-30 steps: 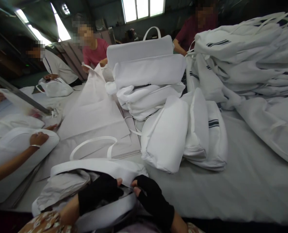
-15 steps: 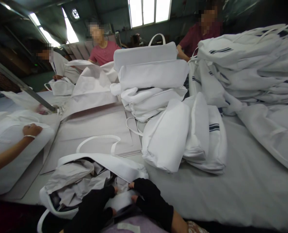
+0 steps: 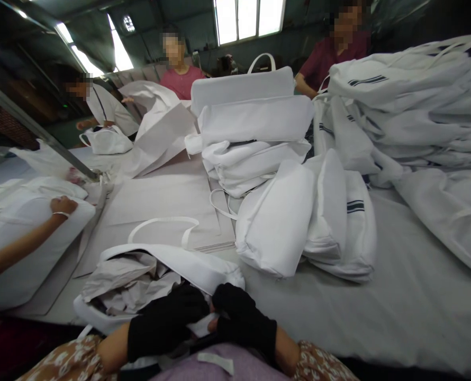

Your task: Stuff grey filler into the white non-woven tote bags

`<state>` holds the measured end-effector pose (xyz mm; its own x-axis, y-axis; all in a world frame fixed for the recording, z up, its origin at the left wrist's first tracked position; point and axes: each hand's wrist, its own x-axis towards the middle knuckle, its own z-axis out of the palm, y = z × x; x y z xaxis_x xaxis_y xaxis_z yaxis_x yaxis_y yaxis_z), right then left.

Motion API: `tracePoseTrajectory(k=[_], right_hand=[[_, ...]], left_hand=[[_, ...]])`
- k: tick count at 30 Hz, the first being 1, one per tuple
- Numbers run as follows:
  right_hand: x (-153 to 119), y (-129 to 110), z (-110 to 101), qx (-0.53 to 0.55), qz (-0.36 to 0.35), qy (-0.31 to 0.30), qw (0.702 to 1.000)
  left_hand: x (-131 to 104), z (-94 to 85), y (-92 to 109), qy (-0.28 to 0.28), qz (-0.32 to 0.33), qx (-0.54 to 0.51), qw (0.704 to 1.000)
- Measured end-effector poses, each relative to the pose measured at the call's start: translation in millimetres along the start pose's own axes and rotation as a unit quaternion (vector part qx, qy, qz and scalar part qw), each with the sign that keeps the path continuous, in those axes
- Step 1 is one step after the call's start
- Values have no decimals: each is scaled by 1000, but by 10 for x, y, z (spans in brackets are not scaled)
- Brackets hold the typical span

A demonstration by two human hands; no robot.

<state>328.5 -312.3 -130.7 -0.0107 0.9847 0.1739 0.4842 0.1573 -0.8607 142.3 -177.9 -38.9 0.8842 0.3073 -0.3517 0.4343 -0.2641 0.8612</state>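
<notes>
Tote bag (image 3: 207,267) looks soft and light, best held at the near edge (image 3: 201,326) your left hand (image 3: 168,320) and right hand (image 3: 243,321) pinch.

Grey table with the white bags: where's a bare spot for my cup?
The widest bare patch is the grey table at front right, between the right hand, the nearest striped bag and the drooping white cloth. It's crowded around the open bag, by another person's hand at left, and at the back-right bag pile.
</notes>
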Motion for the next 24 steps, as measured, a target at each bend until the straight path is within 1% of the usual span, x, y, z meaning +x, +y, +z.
tracePoseTrajectory(k=[3,4,6,10,11,13,16,18,20,22,24], right_hand=[[18,39,-4,45,31,-7,998],[27,55,-13,61,46,-11,997],[54,86,-37,99,63,-15,993],[95,147,-40,173,83,-10,981],[97,162,-27,175,95,-15,980],[101,184,4,151,120,-27,981],[137,189,24,109,129,-60,984],[189,184,10,102,125,-80,984],[258,192,-4,111,114,-115,981],[327,228,3,167,105,-167,966],[378,286,33,281,114,-208,930]], left_hand=[[71,-69,-50,-14,4,131,991],[106,-92,-88,-10,-11,145,989],[188,-145,-161,-15,-19,136,990],[352,-249,-254,-10,10,94,996],[385,-266,-275,-14,8,89,996],[441,-287,-319,-42,-4,83,996],[493,-308,-363,-79,-14,85,993],[509,-327,-360,-95,-10,83,992],[515,-351,-349,-110,-2,82,990],[519,-375,-359,-127,2,73,989],[520,-394,-396,-144,0,60,988]])
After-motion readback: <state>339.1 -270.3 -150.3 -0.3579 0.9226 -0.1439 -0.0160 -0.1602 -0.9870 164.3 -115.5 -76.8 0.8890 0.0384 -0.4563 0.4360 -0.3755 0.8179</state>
